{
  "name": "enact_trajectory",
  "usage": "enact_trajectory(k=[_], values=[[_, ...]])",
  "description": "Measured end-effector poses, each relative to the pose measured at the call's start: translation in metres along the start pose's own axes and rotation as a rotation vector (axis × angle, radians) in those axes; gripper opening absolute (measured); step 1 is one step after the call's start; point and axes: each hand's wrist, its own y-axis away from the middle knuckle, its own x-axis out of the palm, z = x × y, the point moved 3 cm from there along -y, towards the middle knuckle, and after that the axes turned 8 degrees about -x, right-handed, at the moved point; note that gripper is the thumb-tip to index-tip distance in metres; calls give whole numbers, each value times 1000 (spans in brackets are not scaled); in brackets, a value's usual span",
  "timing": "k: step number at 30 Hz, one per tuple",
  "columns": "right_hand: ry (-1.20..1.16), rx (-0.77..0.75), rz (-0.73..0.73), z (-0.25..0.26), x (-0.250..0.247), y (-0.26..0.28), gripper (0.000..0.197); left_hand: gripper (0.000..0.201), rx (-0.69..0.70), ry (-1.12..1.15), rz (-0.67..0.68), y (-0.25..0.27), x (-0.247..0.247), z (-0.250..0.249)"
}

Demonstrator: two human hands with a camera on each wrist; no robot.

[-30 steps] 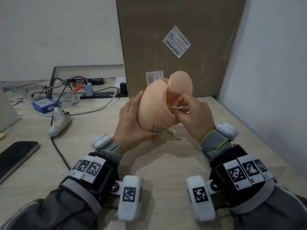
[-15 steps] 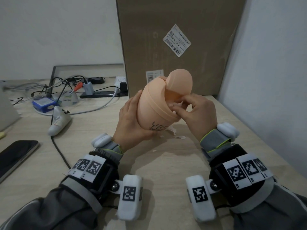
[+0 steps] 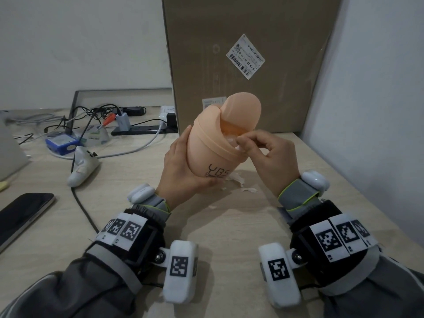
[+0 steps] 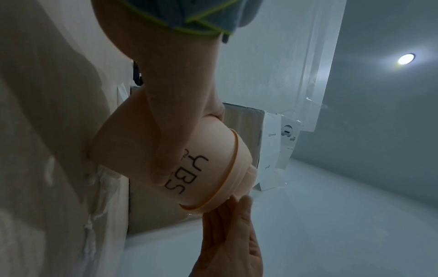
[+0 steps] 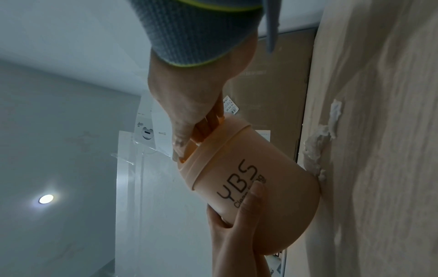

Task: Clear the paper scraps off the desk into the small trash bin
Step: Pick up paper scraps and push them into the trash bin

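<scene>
My left hand [image 3: 183, 166] grips the peach trash bin [image 3: 206, 152] marked "YBS", tilting it to the right with its base touching the desk. The flip lid [image 3: 241, 111] stands open. My right hand [image 3: 241, 143] is at the bin's mouth, thumb and forefinger pinching a small white paper scrap [image 3: 240, 148]; more white paper shows inside the opening. In the right wrist view the fingers [image 5: 203, 123] reach into the bin [image 5: 249, 178]. Torn paper scraps [image 3: 249, 190] lie on the desk just right of the base, also seen from the right wrist as paper scraps [image 5: 317, 138].
A tall cardboard box [image 3: 241, 53] stands right behind the bin, and a wall [image 3: 378, 88] closes off the right. On the left lie a phone [image 3: 20, 214], a white device [image 3: 82, 166] on a black cable, a blue box [image 3: 60, 143] and tangled cables.
My right hand has carried a white scrap up from the bin's side to its open mouth. The left hand has tipped the bin slightly more upright.
</scene>
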Motion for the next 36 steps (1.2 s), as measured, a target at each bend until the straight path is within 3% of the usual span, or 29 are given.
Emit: enact_trajectory(k=[4, 7, 9, 12, 17, 20, 21, 23, 25, 27, 31, 36], values=[[67, 35, 241, -1, 11, 3, 83, 137, 16, -12, 7, 1, 0, -1], [36, 112, 356, -1, 16, 9, 89, 136, 49, -26, 26, 2, 0, -4], [56, 111, 333, -3, 16, 9, 99, 136, 50, -34, 32, 2, 0, -3], [69, 48, 159, -4, 9, 5, 89, 136, 40, -18, 13, -1, 1, 2], [139, -102, -180, 0, -11, -1, 50, 139, 0, 39, -18, -6, 0, 10], [217, 134, -233, -19, -16, 0, 38, 139, -13, 106, -51, -9, -1, 16], [289, 258, -168, -31, -15, 2, 33, 138, -25, 124, -75, -10, -2, 18], [464, 460, 133, -52, -10, 7, 21, 138, -53, 148, -131, -11, -4, 21], [537, 570, 478, -63, -4, 18, 23, 138, -75, 161, -185, -13, -7, 23], [524, 630, 672, -65, 2, 26, 30, 138, -88, 185, -234, -14, -9, 26], [476, 570, 771, -59, 12, 31, 25, 138, -115, 196, -302, -18, -13, 32], [389, 466, 793, -52, 23, 30, 5, 134, -145, 178, -332, -18, -15, 36]])
